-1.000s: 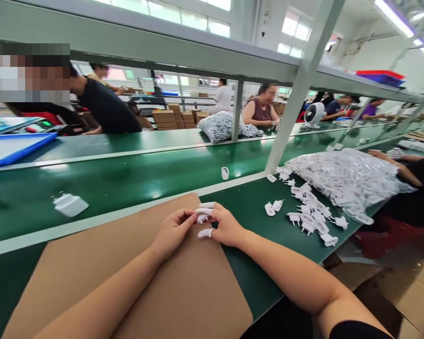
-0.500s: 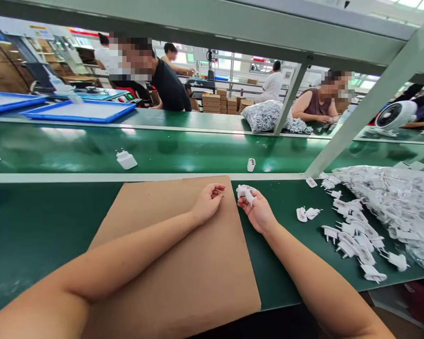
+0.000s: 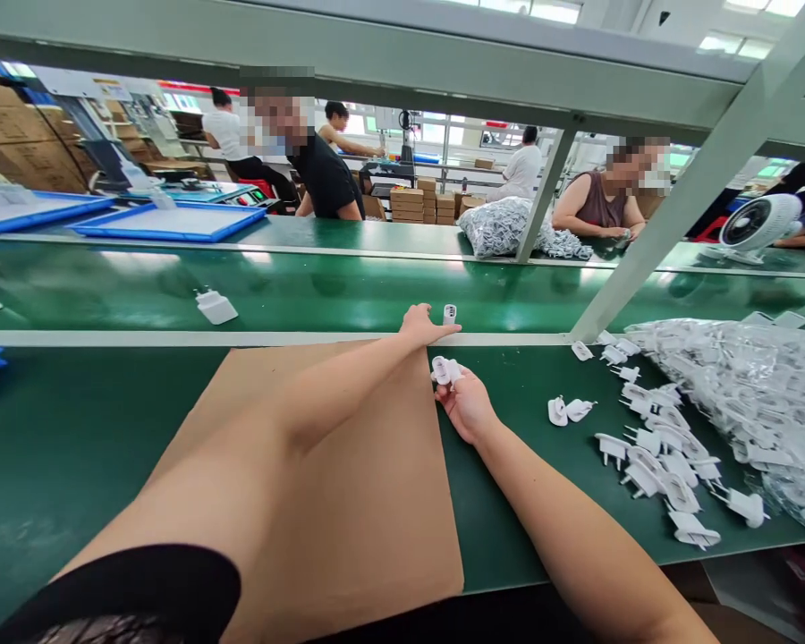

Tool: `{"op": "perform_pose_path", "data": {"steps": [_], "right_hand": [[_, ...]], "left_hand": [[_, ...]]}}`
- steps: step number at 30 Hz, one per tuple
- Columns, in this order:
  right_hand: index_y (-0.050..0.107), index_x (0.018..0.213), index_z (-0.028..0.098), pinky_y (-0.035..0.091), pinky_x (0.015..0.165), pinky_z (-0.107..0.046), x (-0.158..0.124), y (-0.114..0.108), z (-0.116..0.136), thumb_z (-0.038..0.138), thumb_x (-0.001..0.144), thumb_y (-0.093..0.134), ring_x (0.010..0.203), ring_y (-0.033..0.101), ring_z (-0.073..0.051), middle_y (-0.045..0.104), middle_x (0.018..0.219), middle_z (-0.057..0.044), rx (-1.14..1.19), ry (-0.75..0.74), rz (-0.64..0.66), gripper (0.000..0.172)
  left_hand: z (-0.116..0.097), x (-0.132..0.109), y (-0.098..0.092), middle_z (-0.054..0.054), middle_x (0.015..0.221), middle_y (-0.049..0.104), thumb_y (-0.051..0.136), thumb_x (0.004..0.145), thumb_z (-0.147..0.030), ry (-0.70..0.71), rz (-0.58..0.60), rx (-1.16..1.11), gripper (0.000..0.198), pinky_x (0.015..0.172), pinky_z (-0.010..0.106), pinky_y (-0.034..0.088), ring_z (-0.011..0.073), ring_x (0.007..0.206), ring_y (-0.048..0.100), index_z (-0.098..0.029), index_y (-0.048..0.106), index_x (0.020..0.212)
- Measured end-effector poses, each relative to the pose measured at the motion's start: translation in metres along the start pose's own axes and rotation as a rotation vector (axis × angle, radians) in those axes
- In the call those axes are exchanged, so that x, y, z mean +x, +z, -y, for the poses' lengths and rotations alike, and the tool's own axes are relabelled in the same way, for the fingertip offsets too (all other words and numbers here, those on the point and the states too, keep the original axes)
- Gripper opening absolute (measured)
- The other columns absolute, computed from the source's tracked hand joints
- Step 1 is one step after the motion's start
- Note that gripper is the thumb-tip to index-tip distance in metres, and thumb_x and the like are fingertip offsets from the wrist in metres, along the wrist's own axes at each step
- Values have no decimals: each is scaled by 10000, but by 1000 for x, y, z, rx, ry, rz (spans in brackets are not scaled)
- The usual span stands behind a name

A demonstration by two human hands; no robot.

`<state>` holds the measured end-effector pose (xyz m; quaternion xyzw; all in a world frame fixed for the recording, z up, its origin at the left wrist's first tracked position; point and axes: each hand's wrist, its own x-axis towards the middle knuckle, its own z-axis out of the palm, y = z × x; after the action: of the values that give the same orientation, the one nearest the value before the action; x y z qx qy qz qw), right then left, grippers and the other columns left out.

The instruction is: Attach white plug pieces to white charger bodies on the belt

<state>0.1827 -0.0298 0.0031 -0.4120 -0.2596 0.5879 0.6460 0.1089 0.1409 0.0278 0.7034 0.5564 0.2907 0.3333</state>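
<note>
On the green conveyor belt, my left hand (image 3: 424, 324) reaches out with thumb and fingers spread beside a small white charger body (image 3: 449, 314) that has dark ports on its end. A gap seems to remain between the fingers and that piece. Just right of the cardboard's far corner, my right hand (image 3: 468, 402) is closed around white plug pieces (image 3: 445, 370); how many it holds I cannot make out. Two loose white plug covers (image 3: 567, 410) lie on the table to its right. Further right, several more white plug covers (image 3: 664, 447) with pins are scattered in a heap.
A cardboard sheet (image 3: 349, 501) covers the table before me. Another white charger (image 3: 216, 307) rides the belt at left. A clear bag of white parts (image 3: 765, 402) lies at right. A slanted metal post (image 3: 671, 188) rises beyond the heap. Co-workers sit across the belt.
My left hand has moved forward from above the cardboard to the belt, its fingers spreading. The chargers on the belt have shifted left in view. My right hand still holds the plug pieces.
</note>
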Motion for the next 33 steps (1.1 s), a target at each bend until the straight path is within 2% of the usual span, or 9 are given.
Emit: {"op": "perform_pose_path", "data": {"steps": [3,7,12,17,19,22,25,29,33], "right_hand": [[632,959,201,462,622,-247,-3,3,1,418,605,881,599,536,-83,664,783,38,-28,-4,3,484],[657,976,199,471,665,-249,-7,4,4,351,538,924,689,598,-104,721,868,0,-79,-26,55,535],[706,968,188,449,625,-269,-6,-2,11,421,619,872,647,553,-115,729,853,-23,-182,-151,-23,452],[758,1024,187,527,722,-323,-14,0,21,466,746,832,780,638,-174,730,902,-46,-513,-433,-125,401],[782,1027,212,549,830,-359,-23,5,25,420,833,793,870,665,-191,712,941,-45,-716,-624,-61,284],[778,1097,255,560,876,-380,-38,12,29,305,944,684,918,674,-198,695,968,-45,-969,-838,123,186],[746,1165,258,574,843,-395,-46,14,30,205,964,599,957,679,-224,702,1014,-70,-1186,-912,289,255],[712,1201,253,571,844,-425,-48,14,26,117,931,564,1005,663,-259,720,1043,-86,-1354,-949,361,337],[706,1170,230,565,809,-412,-45,19,24,72,898,539,963,646,-262,722,1024,-89,-1457,-952,403,357]], "left_hand": [[-9,11,19,211,1354,650,868,722,-614,-70,-39,152,719,1069,428,419,363,1283,582,-150,646,1225],[-12,9,23,145,1195,746,671,934,-437,-10,-81,215,287,1025,427,407,323,1187,640,-189,720,1070],[7,-32,-18,53,1143,777,662,926,-413,168,-62,165,274,989,341,444,253,1092,679,-237,754,1114],[45,-118,-67,61,1168,778,631,937,-493,471,142,44,354,1040,375,444,269,1105,688,-246,754,1158],[57,-150,-76,61,1128,781,631,948,-492,521,234,56,335,1086,414,411,273,1090,690,-255,749,1153],[66,-178,-77,69,1126,760,736,887,-474,501,266,-1,375,1090,441,419,283,1097,675,-259,724,1194],[72,-182,-72,77,1118,736,847,785,-494,461,221,-126,481,1006,417,487,286,1083,662,-245,722,1177],[77,-176,-68,66,992,738,770,865,-459,474,223,-225,265,889,373,525,247,973,671,-220,760,980],[79,-175,-67,58,973,738,766,870,-432,502,209,-232,224,887,374,516,241,954,670,-221,766,946]]}}
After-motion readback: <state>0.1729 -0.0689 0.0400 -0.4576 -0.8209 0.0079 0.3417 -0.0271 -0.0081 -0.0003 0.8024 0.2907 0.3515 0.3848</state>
